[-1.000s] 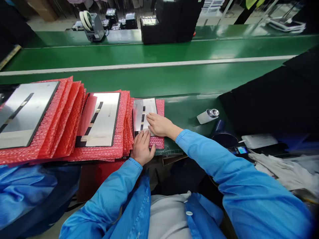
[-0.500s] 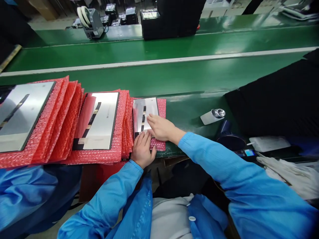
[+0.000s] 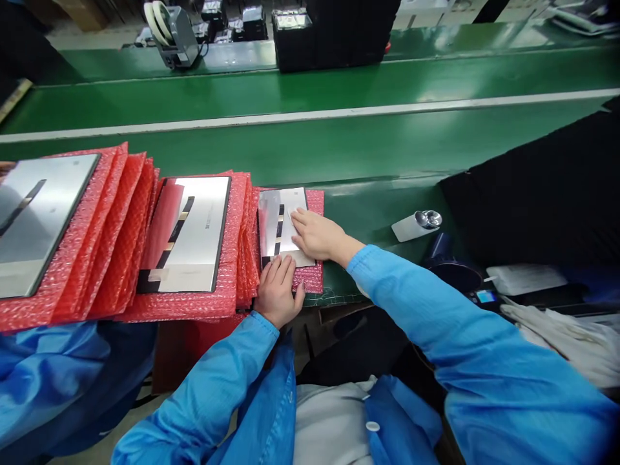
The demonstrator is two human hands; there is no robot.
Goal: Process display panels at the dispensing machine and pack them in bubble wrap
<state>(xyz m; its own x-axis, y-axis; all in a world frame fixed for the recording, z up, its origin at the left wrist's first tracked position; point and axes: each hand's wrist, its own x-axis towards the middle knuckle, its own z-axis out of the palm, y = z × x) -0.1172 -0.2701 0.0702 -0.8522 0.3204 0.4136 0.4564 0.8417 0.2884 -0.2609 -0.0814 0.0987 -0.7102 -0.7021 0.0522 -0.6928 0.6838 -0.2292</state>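
Note:
A small display panel [image 3: 270,223] with a silvery back and a dark ribbon strip lies on red bubble wrap [image 3: 316,205] at the bench's front edge. My left hand [image 3: 279,290] rests its outstretched fingers on the panel's lower left edge, thumb apart. On the panel's right half presses my right hand [image 3: 317,236], palm down with fingers together. Something pale shows at its fingertips, but what lies under them is hidden.
Left of me, larger panels [image 3: 196,232] lie on stacked red bubble-wrap sheets [image 3: 109,258]. A white pump bottle [image 3: 416,226] with a metal top stands right, near a dark round object [image 3: 453,271] and black sheeting [image 3: 542,194]. A tape dispenser [image 3: 177,39] sits across the green bench.
My right hand has slid slightly up and right over the panel, uncovering more of its lower part. My left hand stays in place. A bit of another person's hand shows at the far left.

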